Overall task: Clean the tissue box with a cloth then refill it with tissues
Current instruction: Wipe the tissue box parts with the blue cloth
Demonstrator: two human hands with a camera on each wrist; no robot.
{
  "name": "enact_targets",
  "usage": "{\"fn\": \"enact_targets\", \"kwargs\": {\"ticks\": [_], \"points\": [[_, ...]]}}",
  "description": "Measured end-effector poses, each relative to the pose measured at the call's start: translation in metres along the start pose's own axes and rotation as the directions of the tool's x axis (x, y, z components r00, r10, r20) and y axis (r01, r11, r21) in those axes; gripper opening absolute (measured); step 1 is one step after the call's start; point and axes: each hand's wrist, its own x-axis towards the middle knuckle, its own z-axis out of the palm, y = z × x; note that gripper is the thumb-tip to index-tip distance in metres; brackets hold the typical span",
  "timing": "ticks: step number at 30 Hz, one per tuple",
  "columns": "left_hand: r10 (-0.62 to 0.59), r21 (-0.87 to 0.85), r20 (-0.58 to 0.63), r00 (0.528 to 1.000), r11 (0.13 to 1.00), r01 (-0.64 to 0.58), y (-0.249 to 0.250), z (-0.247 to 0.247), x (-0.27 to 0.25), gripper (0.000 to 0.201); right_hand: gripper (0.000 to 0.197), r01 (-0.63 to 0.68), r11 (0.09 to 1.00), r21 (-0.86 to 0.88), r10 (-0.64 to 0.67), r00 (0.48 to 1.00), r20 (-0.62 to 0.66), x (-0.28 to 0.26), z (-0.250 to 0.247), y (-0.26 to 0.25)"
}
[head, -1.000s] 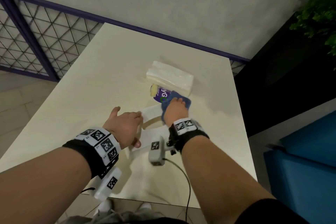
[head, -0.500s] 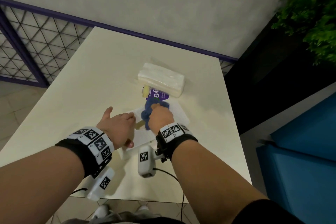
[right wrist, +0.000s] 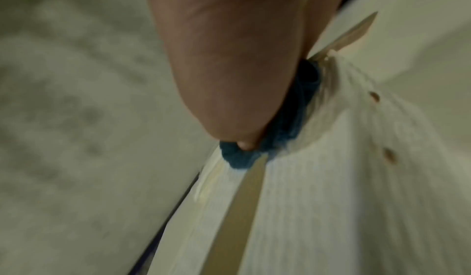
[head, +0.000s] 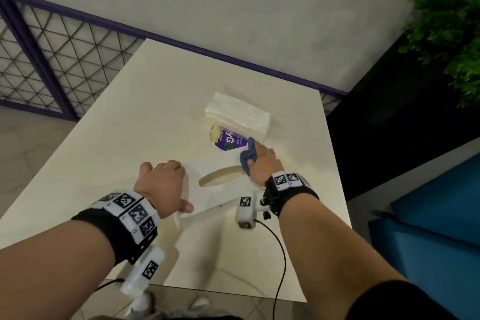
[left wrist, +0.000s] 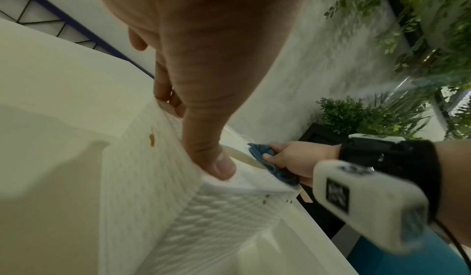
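Cream tabletop [head: 109,138] carries, mid-frame, a white textured tissue box [head: 220,192]. The left hand [head: 161,184] clamps its left end, fingers curled over. The right hand [head: 262,163] bunches a blue cloth [head: 248,157] at the slot's right end. Above lie a white tissue stack [head: 239,114] and a purple packet [head: 227,139]; only "yG" reads.

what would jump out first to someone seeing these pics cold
The two hands on the white tissue box near the table's front edge: the right hand presses a bunched blue cloth onto its top by the wooden slot, while the left hand grips its left end. Next, small brown stains dot the box's textured side. Beyond the box lies a stack of white tissues with a purple packet against it.
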Motion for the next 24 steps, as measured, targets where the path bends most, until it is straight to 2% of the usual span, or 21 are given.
{"fn": "enact_targets", "kwargs": {"ticks": [2, 4, 6, 9, 12, 15, 17, 19, 21, 22, 24], "points": [[0.001, 0.012, 0.013, 1.000, 1.000, -0.001, 0.001, -0.001, 0.002, 0.084, 0.062, -0.013, 0.991, -0.135, 0.007, 0.999, -0.045, 0.008, 0.016, -0.002], [-0.004, 0.020, 0.025, 1.000, 1.000, 0.003, 0.001, -0.003, 0.003, 0.085, 0.065, 0.033, 0.973, -0.229, -0.036, 0.999, -0.010, 0.009, 0.015, 0.000], [-0.010, 0.027, 0.035, 0.999, 1.000, 0.010, 0.001, -0.005, 0.003, 0.087, 0.063, 0.064, 0.981, -0.184, -0.064, 0.998, 0.004, 0.012, 0.010, 0.006], [-0.010, 0.035, 0.041, 0.999, 0.999, 0.009, 0.002, -0.006, 0.002, 0.089, 0.055, -0.018, 0.999, -0.033, 0.017, 0.999, -0.027, 0.018, 0.003, 0.006], [-0.011, 0.004, 0.042, 0.999, 1.000, 0.011, 0.001, -0.005, 0.000, 0.089, 0.061, -0.042, 0.987, -0.158, 0.034, 0.998, -0.052, 0.013, 0.011, -0.015], [-0.005, 0.007, 0.038, 0.999, 1.000, 0.004, 0.001, -0.007, -0.001, 0.087, 0.069, 0.116, 0.974, -0.193, -0.103, 0.992, 0.076, -0.014, 0.031, -0.047], [0.011, 0.025, 0.031, 0.999, 1.000, -0.012, 0.001, -0.007, -0.002, 0.083, 0.069, 0.258, 0.942, -0.216, -0.219, 0.958, 0.186, -0.033, 0.040, -0.070], [0.019, 0.015, 0.011, 1.000, 1.000, -0.019, -0.001, -0.006, -0.003, 0.082, 0.064, 0.306, 0.942, -0.137, -0.265, 0.930, 0.254, -0.047, 0.032, -0.084], [0.026, -0.037, -0.003, 1.000, 0.999, -0.026, -0.006, -0.003, -0.005, 0.088, 0.046, 0.250, 0.951, 0.184, -0.290, 0.926, 0.240, -0.059, 0.012, -0.082], [0.031, -0.082, -0.012, 0.999, 0.996, -0.031, -0.010, 0.000, -0.007, 0.094, 0.037, 0.243, 0.911, 0.334, -0.318, 0.928, 0.192, -0.062, 0.002, -0.075], [0.025, -0.162, -0.037, 0.999, 0.986, -0.031, -0.019, 0.006, -0.011, 0.106, 0.028, 0.254, 0.875, 0.413, -0.287, 0.958, 0.018, -0.061, -0.021, -0.053]]}}
